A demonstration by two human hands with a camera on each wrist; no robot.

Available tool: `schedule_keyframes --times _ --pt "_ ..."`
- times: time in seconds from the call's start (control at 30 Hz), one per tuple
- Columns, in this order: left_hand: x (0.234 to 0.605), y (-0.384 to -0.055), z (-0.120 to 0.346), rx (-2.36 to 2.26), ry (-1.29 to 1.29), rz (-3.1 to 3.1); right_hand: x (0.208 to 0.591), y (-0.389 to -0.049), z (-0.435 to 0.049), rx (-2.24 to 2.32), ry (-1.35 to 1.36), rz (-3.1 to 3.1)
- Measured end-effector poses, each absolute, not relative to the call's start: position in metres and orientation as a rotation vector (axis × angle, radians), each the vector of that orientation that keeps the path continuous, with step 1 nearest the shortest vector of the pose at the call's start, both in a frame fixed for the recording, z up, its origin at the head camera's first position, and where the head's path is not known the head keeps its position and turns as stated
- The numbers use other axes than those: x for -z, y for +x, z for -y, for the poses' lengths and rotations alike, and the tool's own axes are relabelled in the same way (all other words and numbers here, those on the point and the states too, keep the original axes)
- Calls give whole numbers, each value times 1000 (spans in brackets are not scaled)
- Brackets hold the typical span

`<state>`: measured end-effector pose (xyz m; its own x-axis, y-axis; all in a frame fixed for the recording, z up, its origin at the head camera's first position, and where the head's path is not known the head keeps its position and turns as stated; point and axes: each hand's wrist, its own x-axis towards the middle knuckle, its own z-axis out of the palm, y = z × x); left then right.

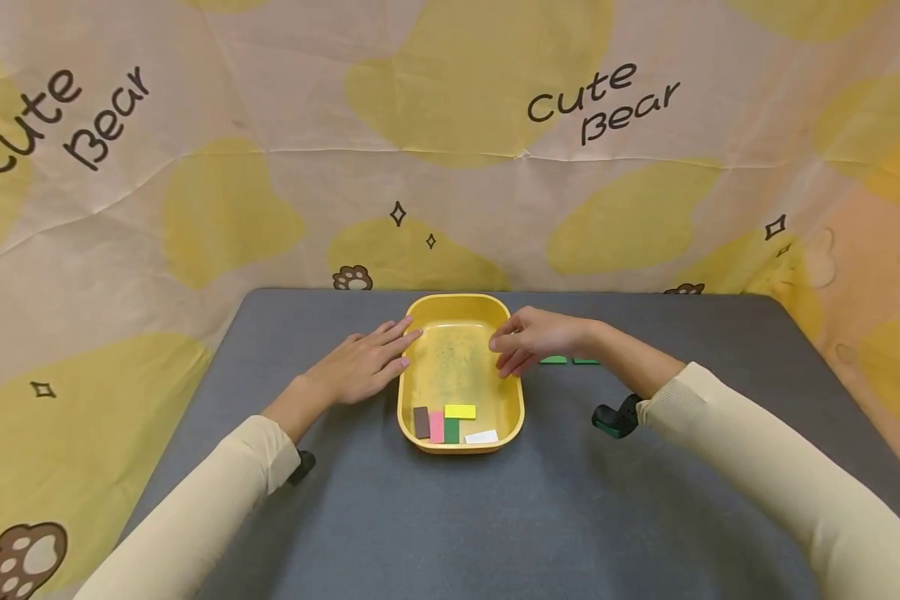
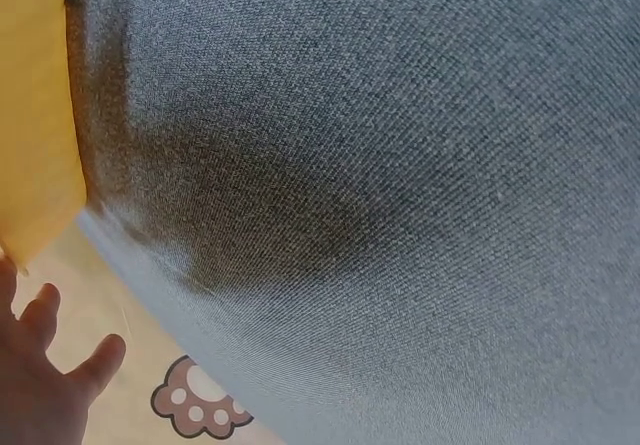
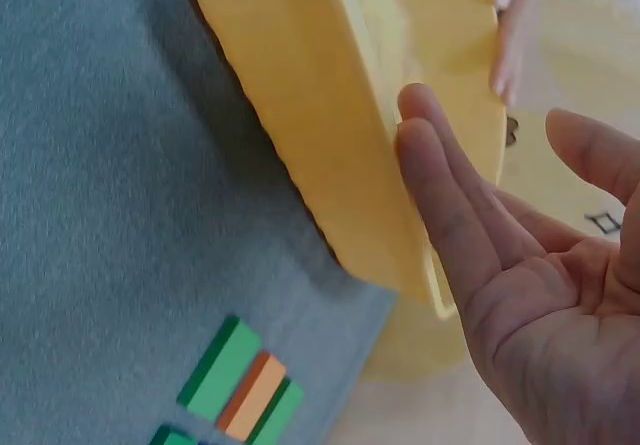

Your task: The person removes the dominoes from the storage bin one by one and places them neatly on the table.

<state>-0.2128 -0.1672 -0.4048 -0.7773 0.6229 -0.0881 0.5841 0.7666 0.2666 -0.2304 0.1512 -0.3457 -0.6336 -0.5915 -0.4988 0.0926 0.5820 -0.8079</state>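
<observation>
A yellow tray (image 1: pixel 453 367) lies lengthwise on the table between both hands. Inside its near end are small flat blocks: dark brown (image 1: pixel 421 422), pink (image 1: pixel 437 427), green (image 1: pixel 452 431), yellow (image 1: pixel 460 412) and white (image 1: pixel 482 437). My left hand (image 1: pixel 360 367) reaches over the left rim with fingers spread and fairly straight. At the opposite rim is my right hand (image 1: pixel 532 340), its extended fingertips right at the edge in the right wrist view and its thumb held apart. The left wrist view catches only part of the left hand (image 2: pixel 45 380) below the tray's outer wall (image 2: pixel 35 105).
Right of the tray, partly hidden behind the right wrist, lie green blocks (image 1: pixel 553 360); the right wrist view shows an orange block (image 3: pixel 252 395) between green ones (image 3: pixel 222 367). A patterned cloth (image 1: pixel 450 100) hangs behind the grey table (image 1: pixel 450 533).
</observation>
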Motion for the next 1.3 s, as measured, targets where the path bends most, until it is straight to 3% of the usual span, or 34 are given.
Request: schedule_keyframes --times 1.3 --pt "405 -212 168 -370 952 -2794 366 -219 -75 706 -275 -2044"
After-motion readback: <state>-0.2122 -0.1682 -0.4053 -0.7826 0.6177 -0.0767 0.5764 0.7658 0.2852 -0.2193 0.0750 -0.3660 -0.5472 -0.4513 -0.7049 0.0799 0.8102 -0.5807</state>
